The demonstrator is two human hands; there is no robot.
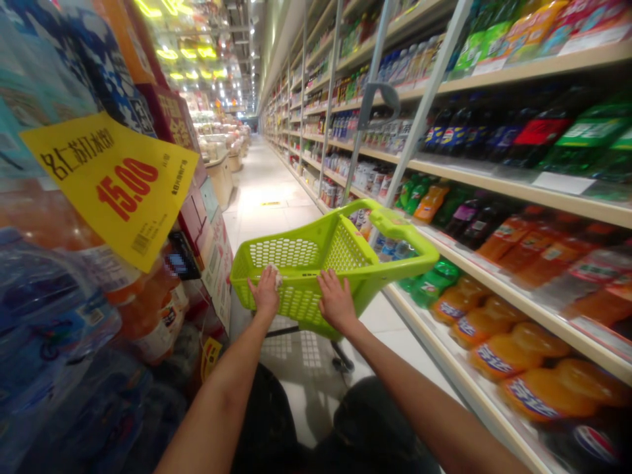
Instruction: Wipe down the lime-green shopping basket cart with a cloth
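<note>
At the left, a flat yellow paper sign (111, 191) tilts before glossy packs (54, 309). We reach our left arm forward, its hand (265, 293) bent over the near rim of the cart (301, 299), thumb spread, fingers closed on a crumpled white wad (276, 275). The cart stands just ahead of our knees on pale, smooth floor (261, 191): lime-green plastic, a tapering basket pierced with rows of holes. Our right arm stretches in from the other side; its hand (338, 299) lies open on that rim, fingers parted. Rightmost, straight-edged shelves (518, 191) carry rounded, shiny bottles (543, 392).
</note>
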